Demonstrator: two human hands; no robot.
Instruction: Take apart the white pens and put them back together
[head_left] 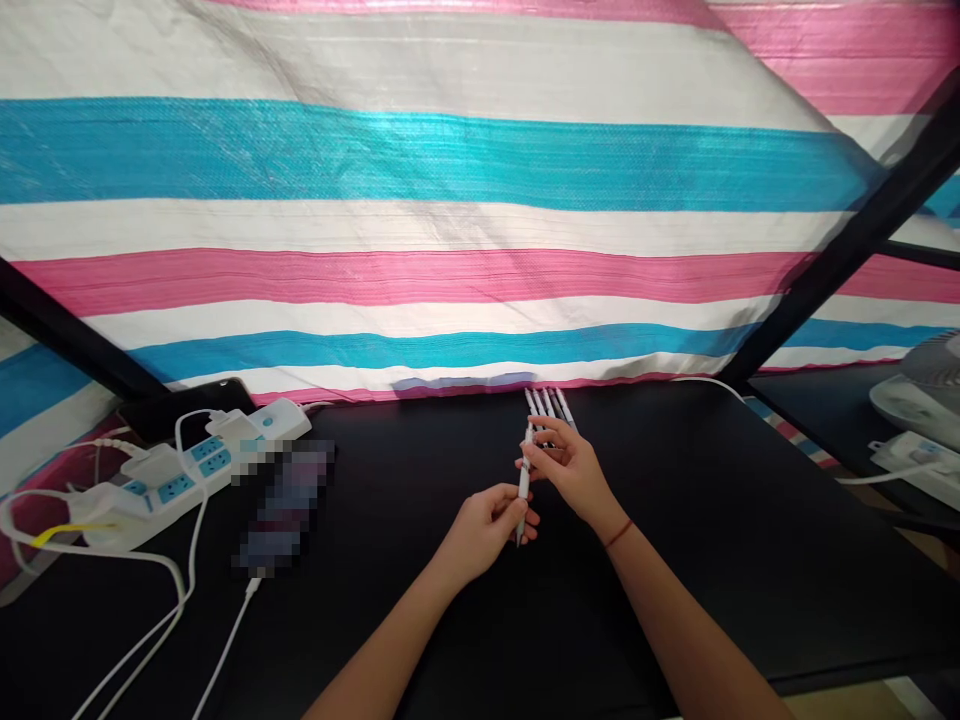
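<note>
Pinching a white pen [523, 485] between left hand [480, 530] and right hand [566, 470], both clamped on it close together, more pens [547, 405] lined up just ahead on a black desk [697, 560]

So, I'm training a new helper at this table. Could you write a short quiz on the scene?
1. True or false: the pen is held by both the left hand and the right hand.
2. Which wrist wears the thin red cord?
3. Where does the row of pens lie on the black table?
a) At the far edge
b) At the near edge
c) In the middle

Key:
1. True
2. The right wrist
3. a) At the far edge
</note>
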